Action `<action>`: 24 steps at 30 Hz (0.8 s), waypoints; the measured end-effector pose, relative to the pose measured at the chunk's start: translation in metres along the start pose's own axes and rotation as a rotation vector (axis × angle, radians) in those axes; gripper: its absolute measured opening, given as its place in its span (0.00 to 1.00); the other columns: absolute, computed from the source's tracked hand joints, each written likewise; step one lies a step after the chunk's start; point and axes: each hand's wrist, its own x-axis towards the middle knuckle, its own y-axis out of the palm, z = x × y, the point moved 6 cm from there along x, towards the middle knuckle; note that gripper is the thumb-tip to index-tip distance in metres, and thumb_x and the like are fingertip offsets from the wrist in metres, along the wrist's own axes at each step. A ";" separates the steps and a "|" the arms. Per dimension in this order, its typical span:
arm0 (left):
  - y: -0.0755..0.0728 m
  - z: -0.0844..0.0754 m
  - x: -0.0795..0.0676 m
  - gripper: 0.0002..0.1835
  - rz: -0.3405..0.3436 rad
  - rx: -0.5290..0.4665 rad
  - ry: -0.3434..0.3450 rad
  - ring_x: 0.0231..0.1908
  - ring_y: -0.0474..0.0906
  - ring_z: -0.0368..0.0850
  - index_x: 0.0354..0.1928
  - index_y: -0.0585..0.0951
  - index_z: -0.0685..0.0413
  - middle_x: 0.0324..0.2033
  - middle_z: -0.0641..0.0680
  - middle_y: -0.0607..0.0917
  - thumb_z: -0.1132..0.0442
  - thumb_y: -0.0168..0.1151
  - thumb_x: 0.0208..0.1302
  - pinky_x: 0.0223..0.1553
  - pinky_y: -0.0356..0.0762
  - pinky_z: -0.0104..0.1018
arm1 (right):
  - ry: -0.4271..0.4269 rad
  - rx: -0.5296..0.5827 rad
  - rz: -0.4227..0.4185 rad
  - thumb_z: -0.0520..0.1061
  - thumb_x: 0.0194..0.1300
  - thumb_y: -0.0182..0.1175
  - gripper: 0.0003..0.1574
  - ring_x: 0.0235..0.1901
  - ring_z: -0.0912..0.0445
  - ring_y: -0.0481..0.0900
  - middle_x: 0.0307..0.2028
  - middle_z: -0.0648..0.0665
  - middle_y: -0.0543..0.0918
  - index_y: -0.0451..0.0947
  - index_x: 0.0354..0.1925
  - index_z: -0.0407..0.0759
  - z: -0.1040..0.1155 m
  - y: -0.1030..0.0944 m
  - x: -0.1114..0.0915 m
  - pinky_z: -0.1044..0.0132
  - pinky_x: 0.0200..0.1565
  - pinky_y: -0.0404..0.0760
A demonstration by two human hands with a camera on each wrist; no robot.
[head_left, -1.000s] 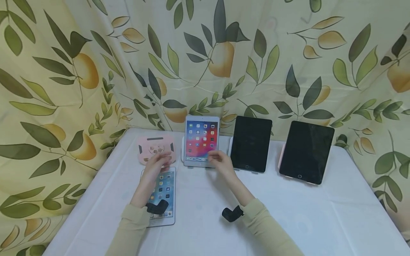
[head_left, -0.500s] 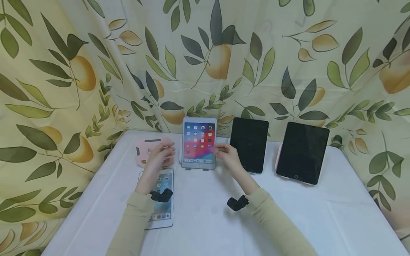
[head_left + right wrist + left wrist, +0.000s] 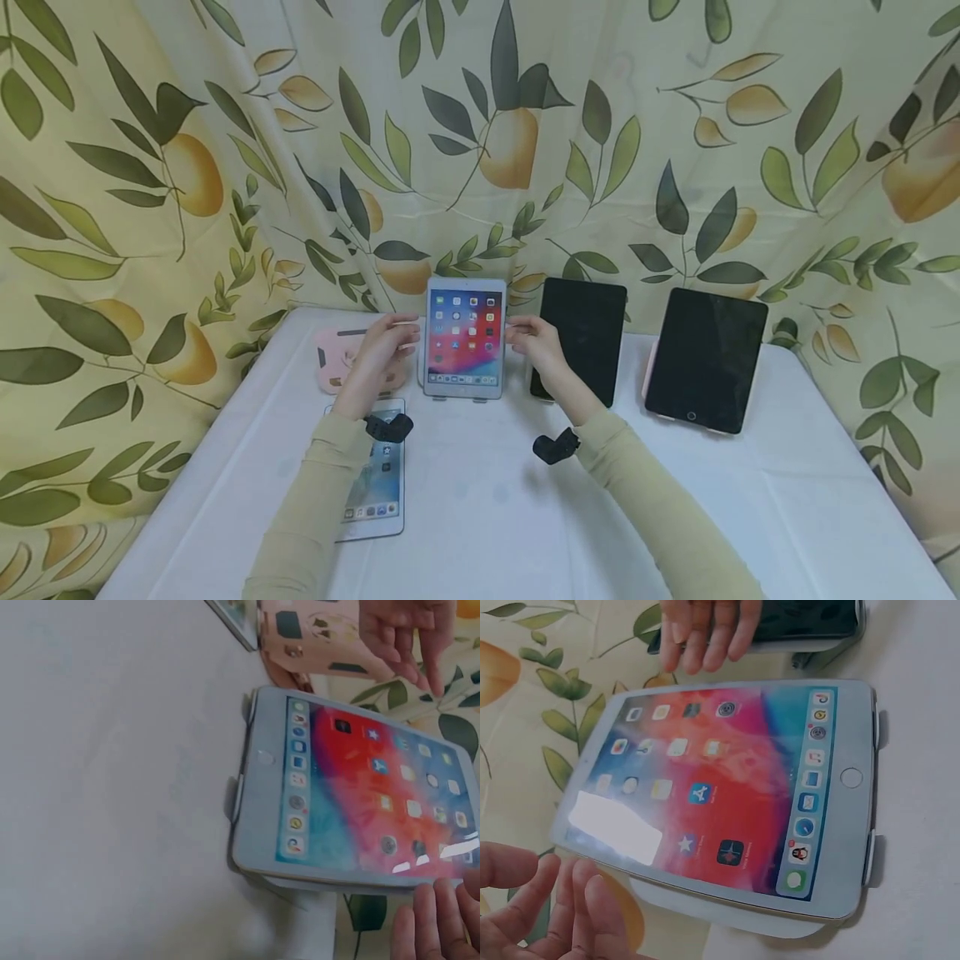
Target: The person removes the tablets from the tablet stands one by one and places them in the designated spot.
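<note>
A white tablet [image 3: 465, 337] with a lit home screen leans upright on a white stand [image 3: 727, 911], its lower edge resting on the stand's two small hooks. My left hand [image 3: 381, 358] is beside the tablet's left edge, fingertips right at the rim in the left wrist view. On the opposite side my right hand [image 3: 543, 346] is near the right edge, its fingers [image 3: 425, 919] fairly straight. Neither hand grips anything. Under my left wrist, a second white tablet [image 3: 378, 492] with a blue lit screen lies flat on the table, partly hidden by the sleeve.
A pink case [image 3: 330, 367] is behind my left hand. To the right, a black-screened tablet [image 3: 585, 333] and another dark tablet [image 3: 705, 358] lean on stands. A white cloth covers the table [image 3: 480, 517]. Behind it hangs a leaf-patterned curtain [image 3: 622, 50].
My right hand has moved off the tablet's lower right front to its right edge. My left hand has moved up and right to the left edge. The view has shifted slightly.
</note>
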 end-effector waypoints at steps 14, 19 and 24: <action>0.010 -0.023 0.036 0.19 -0.027 0.037 0.085 0.56 0.74 0.51 0.61 0.71 0.57 0.58 0.57 0.75 0.62 0.51 0.70 0.61 0.75 0.42 | -0.012 -0.039 0.005 0.40 0.66 0.53 0.24 0.50 0.48 0.77 0.54 0.34 0.78 0.71 0.60 0.37 0.019 -0.004 0.026 0.54 0.59 0.78; 0.010 -0.028 0.045 0.20 -0.038 0.021 0.116 0.50 0.74 0.49 0.61 0.71 0.61 0.55 0.58 0.74 0.64 0.51 0.69 0.60 0.74 0.43 | -0.002 -0.023 0.022 0.41 0.67 0.53 0.26 0.52 0.45 0.77 0.56 0.33 0.76 0.69 0.62 0.36 0.020 -0.003 0.033 0.53 0.60 0.77; 0.012 -0.030 0.053 0.20 -0.034 0.009 0.129 0.46 0.74 0.47 0.60 0.71 0.63 0.52 0.59 0.75 0.67 0.51 0.68 0.61 0.74 0.44 | -0.007 -0.031 0.038 0.40 0.68 0.53 0.27 0.52 0.44 0.79 0.56 0.32 0.75 0.67 0.64 0.35 0.023 -0.001 0.037 0.54 0.59 0.78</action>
